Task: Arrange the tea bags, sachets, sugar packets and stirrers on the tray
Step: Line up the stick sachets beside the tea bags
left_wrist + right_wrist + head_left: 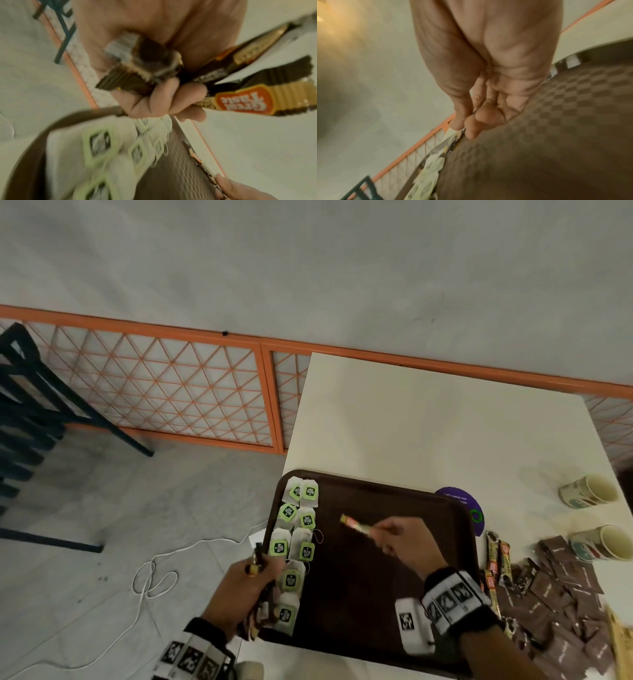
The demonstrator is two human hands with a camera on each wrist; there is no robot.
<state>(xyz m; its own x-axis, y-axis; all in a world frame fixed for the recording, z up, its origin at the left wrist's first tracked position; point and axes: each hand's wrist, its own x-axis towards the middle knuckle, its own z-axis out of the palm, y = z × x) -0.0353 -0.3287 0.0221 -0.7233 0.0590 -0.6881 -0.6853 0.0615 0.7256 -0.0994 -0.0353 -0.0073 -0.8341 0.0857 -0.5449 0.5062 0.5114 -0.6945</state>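
A dark brown tray (370,594) lies at the table's near left corner. Several green-tagged tea bags (296,542) lie in two columns along its left side. My left hand (258,577) hovers over the tray's left rim and grips a bundle of coffee stick sachets (240,102), just above the tea bags (102,148). Over the middle of the tray, my right hand (382,534) pinches one stick sachet (356,524) by its end. In the right wrist view the pinching fingertips (471,127) hide most of that sachet above the tray (556,135).
Right of the tray lie more stick sachets (496,556) and a heap of brown sugar packets (558,594). Two paper cups (589,489) lie on their sides at the table's right edge. A purple disc (466,505) sits behind the tray. Stacked chairs (27,422) and a white cable (154,573) are on the floor to the left.
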